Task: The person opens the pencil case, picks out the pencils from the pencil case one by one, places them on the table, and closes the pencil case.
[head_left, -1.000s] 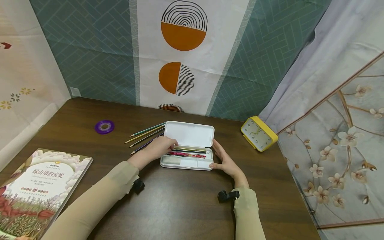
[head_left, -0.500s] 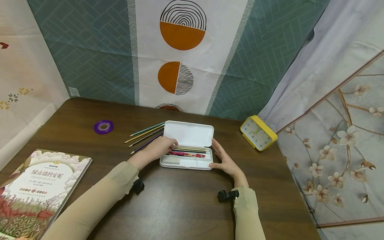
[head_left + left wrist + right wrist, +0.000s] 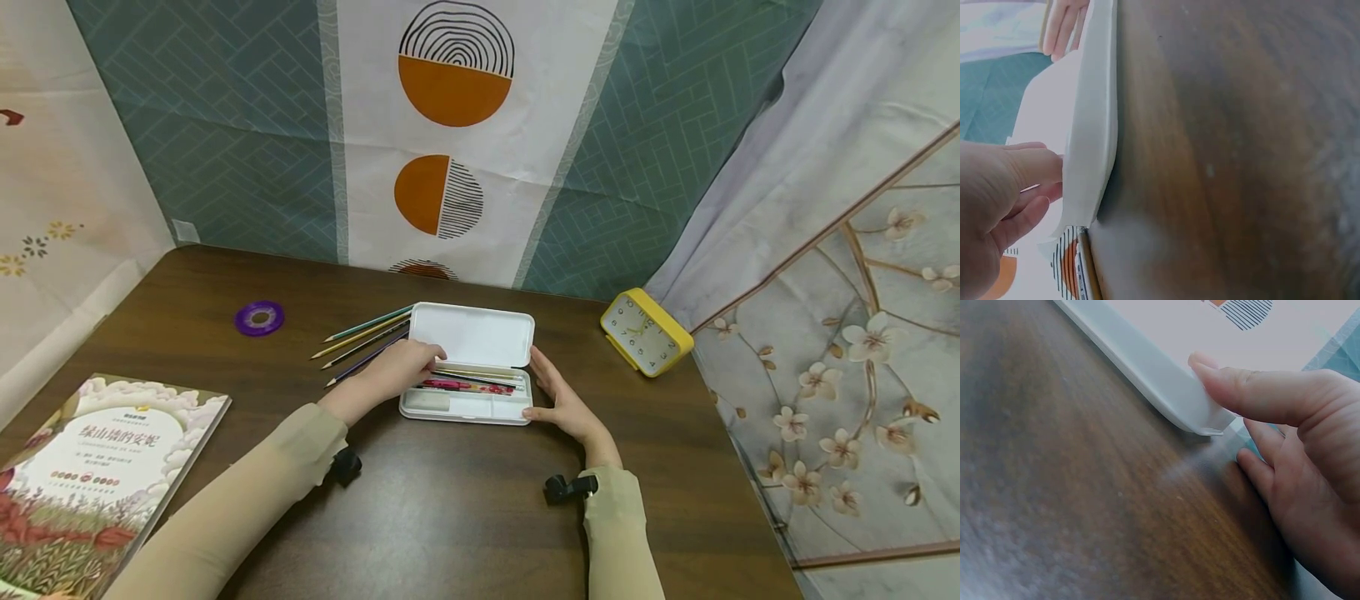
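Note:
A white pencil case (image 3: 471, 407) lies with its lid raised on the dark table. My left hand (image 3: 401, 367) reaches over its left end, fingers down inside; in the left wrist view the fingertips are hidden behind the case wall. A dark pencil (image 3: 480, 380) runs slantwise from those fingertips, which pinch its end. A red-patterned pen (image 3: 468, 387) and a white eraser (image 3: 429, 401) lie in the case. My right hand (image 3: 566, 406) holds the right end, thumb (image 3: 1241, 390) on the front corner and the other fingers along the side.
Several pencils (image 3: 367, 337) fan out left of the case. Behind them is a purple tape ring (image 3: 259, 318). A book (image 3: 112, 467) lies at the near left. A yellow alarm clock (image 3: 647, 333) stands at the right, before the curtain.
The dark pencil in the case has tilted; its right end has dropped a little toward the red-patterned pen. Both hands stay in place on the case.

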The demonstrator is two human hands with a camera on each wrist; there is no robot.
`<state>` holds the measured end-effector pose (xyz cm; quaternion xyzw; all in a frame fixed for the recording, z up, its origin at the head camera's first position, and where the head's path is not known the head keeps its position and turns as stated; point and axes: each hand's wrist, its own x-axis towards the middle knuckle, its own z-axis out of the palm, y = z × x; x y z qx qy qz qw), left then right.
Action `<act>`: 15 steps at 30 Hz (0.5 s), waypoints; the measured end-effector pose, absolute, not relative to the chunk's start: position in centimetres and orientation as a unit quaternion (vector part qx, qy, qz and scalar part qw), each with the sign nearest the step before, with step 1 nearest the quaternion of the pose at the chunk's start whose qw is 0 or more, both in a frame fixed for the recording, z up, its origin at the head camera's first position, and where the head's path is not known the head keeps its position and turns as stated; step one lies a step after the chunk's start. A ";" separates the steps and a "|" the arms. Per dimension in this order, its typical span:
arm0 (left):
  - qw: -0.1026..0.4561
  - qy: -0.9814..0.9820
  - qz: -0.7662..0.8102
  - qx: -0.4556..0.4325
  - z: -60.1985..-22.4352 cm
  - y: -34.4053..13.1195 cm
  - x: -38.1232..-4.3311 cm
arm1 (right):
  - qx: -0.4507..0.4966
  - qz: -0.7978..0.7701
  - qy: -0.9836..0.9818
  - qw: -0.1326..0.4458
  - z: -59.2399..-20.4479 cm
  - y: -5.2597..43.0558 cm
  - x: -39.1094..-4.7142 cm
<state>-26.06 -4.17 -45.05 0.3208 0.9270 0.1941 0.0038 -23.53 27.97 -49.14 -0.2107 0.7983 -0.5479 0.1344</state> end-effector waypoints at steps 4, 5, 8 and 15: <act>-0.004 0.925 0.199 0.324 -44.6 -4.1 -26.0 | -0.208 -0.551 0.796 0.143 -48.6 27.8 -23.4; -0.006 0.924 0.199 0.325 -44.6 -4.1 -26.0 | -0.208 -0.553 0.794 0.144 -48.5 27.8 -23.3; -0.010 0.922 0.200 0.330 -44.4 -4.0 -26.0 | -0.207 -0.556 0.792 0.145 -48.4 27.7 -23.2; 0.002 0.923 0.200 0.329 -43.7 -4.1 -25.9 | -0.213 -0.549 0.798 0.130 -49.1 27.9 -23.3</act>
